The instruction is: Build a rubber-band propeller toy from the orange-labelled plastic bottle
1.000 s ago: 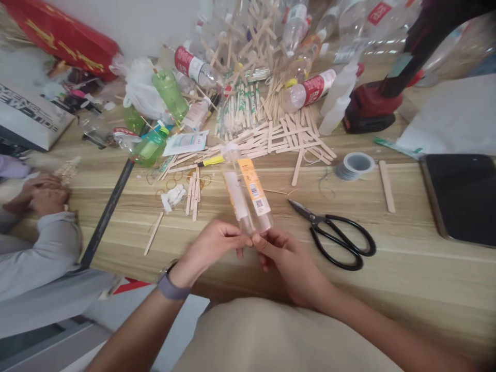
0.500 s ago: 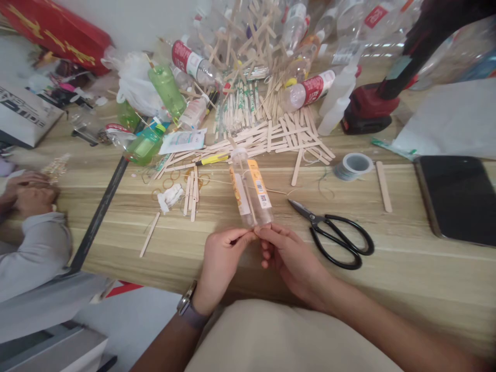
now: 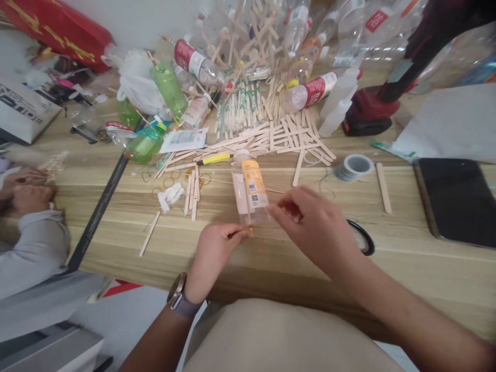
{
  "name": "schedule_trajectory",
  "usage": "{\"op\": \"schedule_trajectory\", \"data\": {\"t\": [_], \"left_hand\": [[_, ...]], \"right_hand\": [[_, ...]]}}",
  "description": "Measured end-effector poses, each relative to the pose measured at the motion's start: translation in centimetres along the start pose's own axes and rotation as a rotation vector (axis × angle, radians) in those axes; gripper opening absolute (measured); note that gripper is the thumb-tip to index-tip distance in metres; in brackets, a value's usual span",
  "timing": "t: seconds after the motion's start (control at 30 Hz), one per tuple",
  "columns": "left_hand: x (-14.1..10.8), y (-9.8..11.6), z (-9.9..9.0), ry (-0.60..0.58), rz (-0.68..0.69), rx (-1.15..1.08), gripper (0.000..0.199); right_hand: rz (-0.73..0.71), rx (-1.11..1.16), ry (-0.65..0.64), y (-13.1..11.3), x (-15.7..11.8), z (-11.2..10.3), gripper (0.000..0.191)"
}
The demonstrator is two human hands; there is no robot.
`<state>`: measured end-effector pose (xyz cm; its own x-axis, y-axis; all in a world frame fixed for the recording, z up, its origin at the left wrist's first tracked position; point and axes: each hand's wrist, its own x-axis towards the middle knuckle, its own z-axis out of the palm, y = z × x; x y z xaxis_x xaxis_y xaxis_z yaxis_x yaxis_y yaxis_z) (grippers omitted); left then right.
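Observation:
A clear plastic bottle (image 3: 239,194) with an orange-and-white label lies on the table, its cap pointing away from me. Along its side runs a thin wooden stick (image 3: 249,209), with a small orange-brown bit at its near end. My left hand (image 3: 222,248), wearing a watch, is closed in a pinch at that stick end, just below the bottle's base. Beside the bottle's lower right edge is my right hand (image 3: 310,222), fingers curled and thumb tip close to the bottle. Whatever lies between its fingertips is too small to make out. Black-handled scissors (image 3: 366,237) are mostly hidden under this hand.
Flat wooden sticks (image 3: 256,138) and plastic bottles (image 3: 196,64) are heaped at the back. A tape roll (image 3: 354,168), a phone (image 3: 457,199) and a red-black power tool (image 3: 368,111) sit to the right. Another person's hands (image 3: 31,191) rest at far left.
My right hand has left the left fingertips and moved up and right, over the scissors. The bottle has rolled a little, so its orange label faces up more. My left hand keeps its pinch.

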<state>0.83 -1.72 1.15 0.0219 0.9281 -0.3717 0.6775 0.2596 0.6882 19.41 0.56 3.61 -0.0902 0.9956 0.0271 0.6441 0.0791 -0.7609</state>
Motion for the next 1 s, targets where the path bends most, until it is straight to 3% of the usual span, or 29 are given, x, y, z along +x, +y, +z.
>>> {"op": "schedule_trajectory", "data": {"t": [0.03, 0.07, 0.13, 0.3, 0.47, 0.63, 0.87, 0.93, 1.0], "left_hand": [[0.0, 0.0, 0.0, -0.005, -0.003, -0.011, 0.019], [0.1, 0.1, -0.1, -0.008, -0.007, -0.026, 0.018], [0.1, 0.1, -0.2, -0.017, -0.014, -0.069, 0.017], [0.1, -0.3, -0.1, -0.050, -0.043, -0.279, 0.023], [-0.3, -0.6, 1.0, -0.026, -0.146, -0.513, 0.033], [-0.8, 0.5, 1.6, -0.063, -0.288, -0.754, 0.041], [-1.2, 1.6, 1.9, -0.083, -0.350, -1.003, 0.034], [-1.2, 1.6, 2.1, -0.074, -0.363, -1.047, 0.031], [-1.3, 1.4, 2.2, -0.075, -0.379, -1.086, 0.030]], "right_hand": [[-0.087, -0.040, 0.081, -0.1, 0.5, 0.2, 0.022], [-0.159, -0.049, 0.097, -0.2, 0.9, 0.6, 0.040], [-0.224, -0.034, -0.007, -0.3, 1.7, 1.8, 0.068], [-0.056, 0.137, -0.156, 0.0, 2.3, 4.3, 0.062], [-0.027, 0.183, -0.110, -0.2, 2.1, 4.6, 0.062], [-0.027, 0.199, -0.081, -0.6, 1.9, 5.0, 0.059], [-0.060, 0.265, -0.118, -0.2, 1.4, 4.7, 0.053], [-0.053, 0.301, -0.092, 0.0, 1.0, 4.0, 0.045], [-0.027, 0.312, 0.021, 0.2, 0.3, 3.0, 0.028]]}}
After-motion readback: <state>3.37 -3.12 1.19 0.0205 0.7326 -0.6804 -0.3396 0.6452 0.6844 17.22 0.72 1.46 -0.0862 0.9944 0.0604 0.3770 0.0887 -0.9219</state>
